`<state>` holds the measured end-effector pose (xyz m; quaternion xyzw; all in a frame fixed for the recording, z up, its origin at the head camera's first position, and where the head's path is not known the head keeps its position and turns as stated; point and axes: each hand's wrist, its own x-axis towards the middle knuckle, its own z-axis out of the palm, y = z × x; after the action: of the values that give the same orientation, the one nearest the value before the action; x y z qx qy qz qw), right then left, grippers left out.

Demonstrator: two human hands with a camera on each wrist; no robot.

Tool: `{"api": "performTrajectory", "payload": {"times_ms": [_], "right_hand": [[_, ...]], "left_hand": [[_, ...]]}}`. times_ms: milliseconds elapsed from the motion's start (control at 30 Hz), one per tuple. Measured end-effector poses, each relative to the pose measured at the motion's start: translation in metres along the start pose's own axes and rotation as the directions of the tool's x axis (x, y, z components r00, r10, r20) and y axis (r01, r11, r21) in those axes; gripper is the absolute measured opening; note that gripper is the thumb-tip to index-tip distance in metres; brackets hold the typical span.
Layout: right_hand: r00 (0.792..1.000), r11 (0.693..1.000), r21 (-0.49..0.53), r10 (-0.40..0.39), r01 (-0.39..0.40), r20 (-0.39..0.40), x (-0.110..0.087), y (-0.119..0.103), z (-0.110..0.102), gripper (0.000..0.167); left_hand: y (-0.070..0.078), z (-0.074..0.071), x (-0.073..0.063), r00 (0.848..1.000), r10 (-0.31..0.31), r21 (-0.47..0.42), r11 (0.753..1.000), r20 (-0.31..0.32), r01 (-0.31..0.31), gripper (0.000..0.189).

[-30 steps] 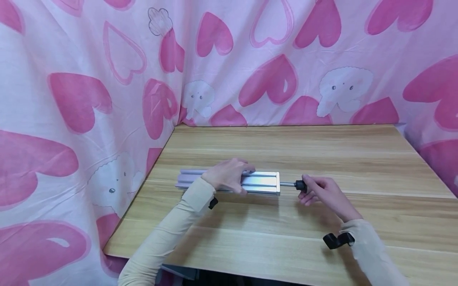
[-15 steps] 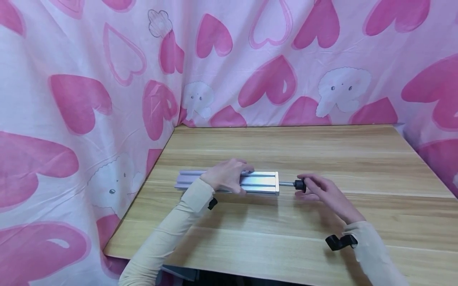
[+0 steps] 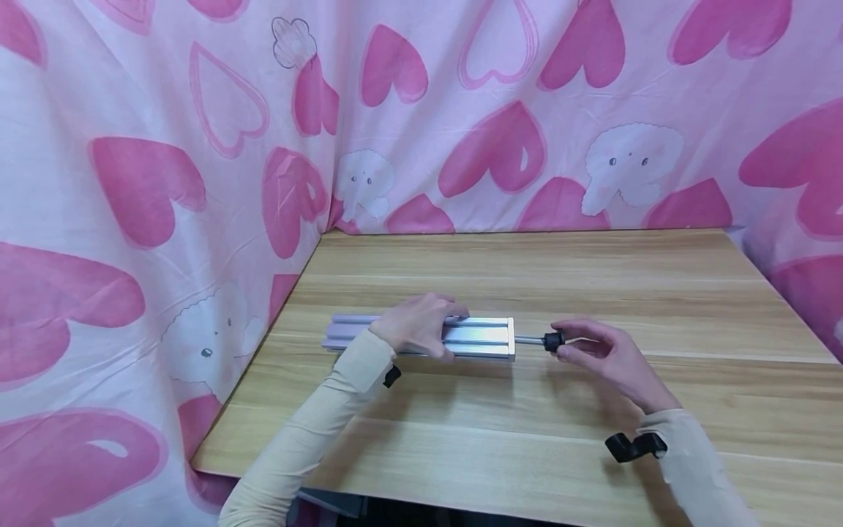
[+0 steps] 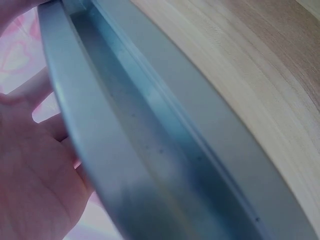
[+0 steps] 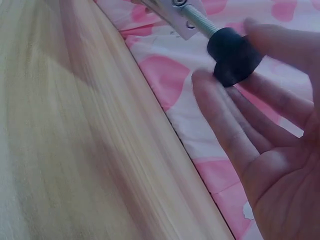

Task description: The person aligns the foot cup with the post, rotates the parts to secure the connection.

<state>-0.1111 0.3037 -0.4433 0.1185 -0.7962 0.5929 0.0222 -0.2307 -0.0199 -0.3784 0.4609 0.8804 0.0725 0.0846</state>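
A silver aluminium profile (image 3: 477, 334) with long grooves lies across the middle of the table. My left hand (image 3: 419, 324) grips it from above, thumb on the near side and fingers over the far side. In the left wrist view the profile's grooved side (image 4: 150, 125) fills the middle, beside my palm. From the end plate (image 5: 185, 15) a threaded rod (image 5: 200, 21) sticks out to the right, tipped with a black lobed knob (image 5: 234, 56). My right hand (image 3: 609, 359) pinches this knob with thumb and fingertips; its palm stays away from it.
The wood-grain table (image 3: 527, 424) extends around the profile on all sides. A pink curtain with hearts (image 3: 494, 146) hangs behind and to the left. Black mounts (image 3: 635, 446) sit at the wrists.
My right hand has shifted slightly right, and its thumb and fingers have changed position around the knob. My left hand and the profile stay nearly still.
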Motion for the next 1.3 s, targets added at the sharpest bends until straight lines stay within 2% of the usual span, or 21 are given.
{"api": "performTrajectory", "payload": {"times_ms": [133, 367, 567, 700, 800, 900, 1033, 1167, 1300], "right_hand": [[0.998, 0.997, 0.032, 0.063, -0.064, 0.021, 0.000, -0.001, 0.000, 0.041], [0.983, 0.983, 0.050, 0.176, -0.179, 0.047, 0.006, -0.004, 0.002, 0.046], [0.944, 0.939, 0.131, 0.299, -0.317, 0.138, 0.012, -0.008, 0.000, 0.052], [0.922, 0.920, 0.140, 0.339, -0.366, 0.185, 0.012, -0.011, -0.002, 0.054], [0.928, 0.935, 0.104, 0.314, -0.338, 0.200, 0.010, -0.012, -0.001, 0.061], [0.960, 0.971, 0.016, 0.234, -0.239, 0.154, 0.007, -0.013, 0.000, 0.057], [0.994, 0.994, -0.054, 0.094, -0.091, 0.058, 0.001, -0.011, 0.002, 0.050], [0.999, 1.000, -0.009, -0.003, 0.004, 0.044, -0.002, -0.007, 0.004, 0.062], [0.999, 1.000, 0.024, -0.010, 0.009, 0.043, -0.002, -0.004, 0.006, 0.061]], "left_hand": [[0.001, 0.000, 0.000, 1.000, 0.007, 0.004, 1.000, -0.004, -0.007, 0.068], [0.002, 0.000, -0.001, 1.000, 0.008, 0.019, 1.000, -0.007, -0.008, 0.067], [0.004, 0.000, -0.002, 1.000, 0.011, 0.029, 1.000, -0.008, -0.011, 0.068], [0.004, 0.000, -0.003, 1.000, 0.007, 0.028, 1.000, -0.008, -0.007, 0.068], [0.004, 0.000, -0.003, 1.000, 0.002, 0.026, 1.000, -0.005, -0.002, 0.068], [0.003, 0.000, -0.003, 1.000, -0.001, 0.017, 1.000, -0.005, 0.001, 0.070], [0.002, 0.000, -0.003, 1.000, -0.003, 0.007, 1.000, -0.005, 0.003, 0.072], [0.002, 0.001, -0.003, 1.000, -0.004, 0.007, 1.000, 0.004, 0.004, 0.070], [0.002, 0.001, -0.005, 1.000, -0.009, -0.004, 1.000, 0.003, 0.009, 0.070]]}}
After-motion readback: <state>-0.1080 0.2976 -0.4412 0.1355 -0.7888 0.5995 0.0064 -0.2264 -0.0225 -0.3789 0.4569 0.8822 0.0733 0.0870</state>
